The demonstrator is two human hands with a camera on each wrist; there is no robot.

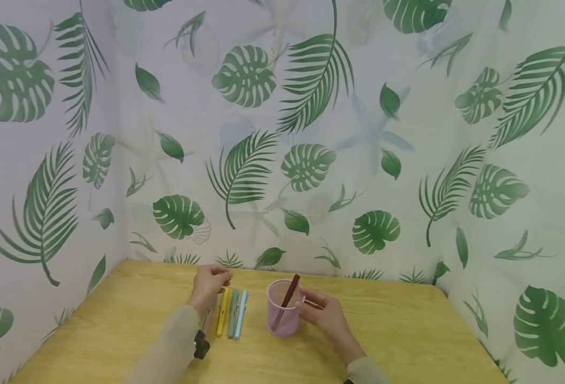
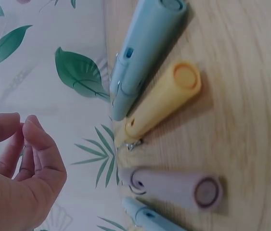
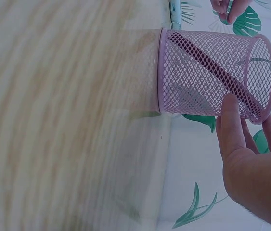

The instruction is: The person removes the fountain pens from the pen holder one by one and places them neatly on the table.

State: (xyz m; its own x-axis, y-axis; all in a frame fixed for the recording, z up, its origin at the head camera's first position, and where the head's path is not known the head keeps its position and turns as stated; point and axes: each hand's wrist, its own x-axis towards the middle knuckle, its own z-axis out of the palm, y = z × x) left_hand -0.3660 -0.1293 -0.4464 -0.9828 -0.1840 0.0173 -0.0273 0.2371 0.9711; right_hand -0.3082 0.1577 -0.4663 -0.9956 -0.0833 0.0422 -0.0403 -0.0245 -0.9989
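Note:
A pink mesh pen cup (image 1: 283, 322) stands upright on the table, with a dark red pen (image 1: 290, 290) leaning inside it. My right hand (image 1: 328, 319) holds the cup at its right side, thumb against the mesh (image 3: 198, 72) and other fingers at the rim. Over the far ends of a row of pens is my left hand (image 1: 209, 285), fingers loosely bent and nothing seen between them. The row includes a yellow pen (image 1: 222, 313), a grey-green pen (image 1: 232, 314), a light blue pen (image 1: 240, 316) and a purple pen (image 2: 174, 187), partly hidden by the left arm in the head view.
Another blue pen (image 2: 149, 216) lies beyond the purple one in the left wrist view. The wooden table (image 1: 397, 330) ends at a leaf-printed curtain (image 1: 311, 213) behind and at both sides. A black strap device (image 1: 201, 345) sits on the left wrist.

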